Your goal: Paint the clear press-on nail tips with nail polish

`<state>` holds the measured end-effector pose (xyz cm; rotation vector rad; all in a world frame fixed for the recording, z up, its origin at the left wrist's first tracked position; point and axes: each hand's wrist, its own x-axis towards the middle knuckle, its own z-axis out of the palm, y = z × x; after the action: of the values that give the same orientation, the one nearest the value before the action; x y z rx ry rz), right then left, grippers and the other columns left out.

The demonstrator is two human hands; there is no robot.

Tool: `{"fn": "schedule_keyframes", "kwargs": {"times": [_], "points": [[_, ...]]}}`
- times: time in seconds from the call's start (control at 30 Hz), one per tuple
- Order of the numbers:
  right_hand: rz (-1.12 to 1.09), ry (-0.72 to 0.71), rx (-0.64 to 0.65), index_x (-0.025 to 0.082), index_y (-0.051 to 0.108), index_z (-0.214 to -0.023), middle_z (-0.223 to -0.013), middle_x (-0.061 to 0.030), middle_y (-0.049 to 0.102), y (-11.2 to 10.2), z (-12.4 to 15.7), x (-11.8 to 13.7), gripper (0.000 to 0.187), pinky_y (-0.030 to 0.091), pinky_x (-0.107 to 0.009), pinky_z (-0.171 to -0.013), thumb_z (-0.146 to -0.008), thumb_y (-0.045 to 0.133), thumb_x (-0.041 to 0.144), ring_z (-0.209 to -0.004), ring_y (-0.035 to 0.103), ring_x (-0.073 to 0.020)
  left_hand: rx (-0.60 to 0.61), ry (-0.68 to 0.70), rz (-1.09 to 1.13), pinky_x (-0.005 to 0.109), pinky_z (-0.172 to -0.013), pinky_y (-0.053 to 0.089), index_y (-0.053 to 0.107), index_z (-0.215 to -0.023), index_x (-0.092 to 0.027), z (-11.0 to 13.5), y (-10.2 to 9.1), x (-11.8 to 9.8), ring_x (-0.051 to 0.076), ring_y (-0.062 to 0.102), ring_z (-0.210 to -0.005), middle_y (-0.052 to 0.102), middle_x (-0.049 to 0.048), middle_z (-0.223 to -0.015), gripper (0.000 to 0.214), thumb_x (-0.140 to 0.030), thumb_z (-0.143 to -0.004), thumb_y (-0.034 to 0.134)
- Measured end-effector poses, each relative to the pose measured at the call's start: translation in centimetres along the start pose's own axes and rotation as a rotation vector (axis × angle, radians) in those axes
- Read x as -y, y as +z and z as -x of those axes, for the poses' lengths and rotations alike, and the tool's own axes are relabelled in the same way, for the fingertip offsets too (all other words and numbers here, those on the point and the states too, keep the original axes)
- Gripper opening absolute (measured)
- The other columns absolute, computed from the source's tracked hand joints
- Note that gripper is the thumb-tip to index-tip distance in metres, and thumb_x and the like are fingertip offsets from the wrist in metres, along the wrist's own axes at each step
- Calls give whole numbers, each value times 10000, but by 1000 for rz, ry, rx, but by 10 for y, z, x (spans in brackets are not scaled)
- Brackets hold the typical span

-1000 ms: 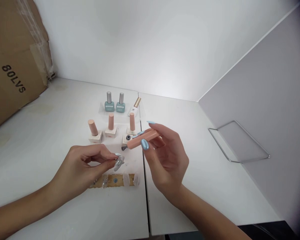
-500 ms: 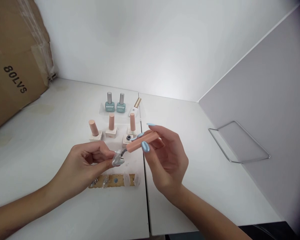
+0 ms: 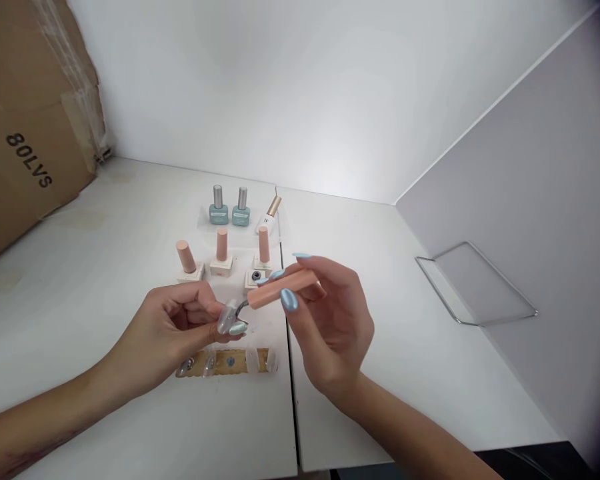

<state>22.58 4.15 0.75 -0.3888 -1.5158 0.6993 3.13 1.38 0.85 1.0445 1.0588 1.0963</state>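
At the frame's centre, the right hand [image 3: 330, 327] is clamping thumb and fingers on a peach cylindrical cap [image 3: 273, 291] with a dark-grey brush [image 3: 241, 307], now touching a clear, glossy, oval false nail [image 3: 226, 319]; a second ago they were standing apart. Left of centre, the left hand's [image 3: 180, 323] thumb and forefinger are still pinching that nail, while the flat brown strip [image 3: 239, 362] is lying unmoved at lower centre.

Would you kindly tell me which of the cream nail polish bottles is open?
The cream bottle directly in front of the rightmost pink-capped one: its dark neck is bare, whereas the other three wear pink caps.
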Motion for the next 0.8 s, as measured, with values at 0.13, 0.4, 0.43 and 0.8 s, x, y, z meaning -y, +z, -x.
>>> {"fn": "schedule_keyframes", "kwargs": {"times": [0.13,0.4,0.43,0.8], "points": [[77,127,-129,288,662,-1232,-976,3,722,0,2,-2,349,685,-304,-847,-965,637,66,-923,762,-138,46,-44,34,97,-607,605,710,-622,-218,0,-7,8,91,771,-612,772,-71,-636,279,-92,-636,958],[-56,121,-10,278,642,-1251,-934,-9,717,-1,3,3,308,708,-342,-759,-982,640,129,-829,765,-157,74,-77,77,132,-572,610,638,-614,-200,-3,-11,13,83,728,-569,731,-69,-603,306,-151,-726,918],[-60,119,8,279,641,-1256,-942,-7,715,0,3,3,318,705,-330,-763,-979,641,124,-834,766,-150,76,-76,79,131,-566,606,637,-612,-200,-3,-11,13,85,729,-572,732,-67,-605,306,-145,-717,920],[16,129,-113,285,637,-1206,-844,37,720,-1,-2,0,282,676,-351,-849,-996,607,99,-822,769,-137,59,-54,45,117,-543,576,643,-616,-211,-2,-11,16,88,728,-573,736,-64,-606,304,-199,-721,928]]}}
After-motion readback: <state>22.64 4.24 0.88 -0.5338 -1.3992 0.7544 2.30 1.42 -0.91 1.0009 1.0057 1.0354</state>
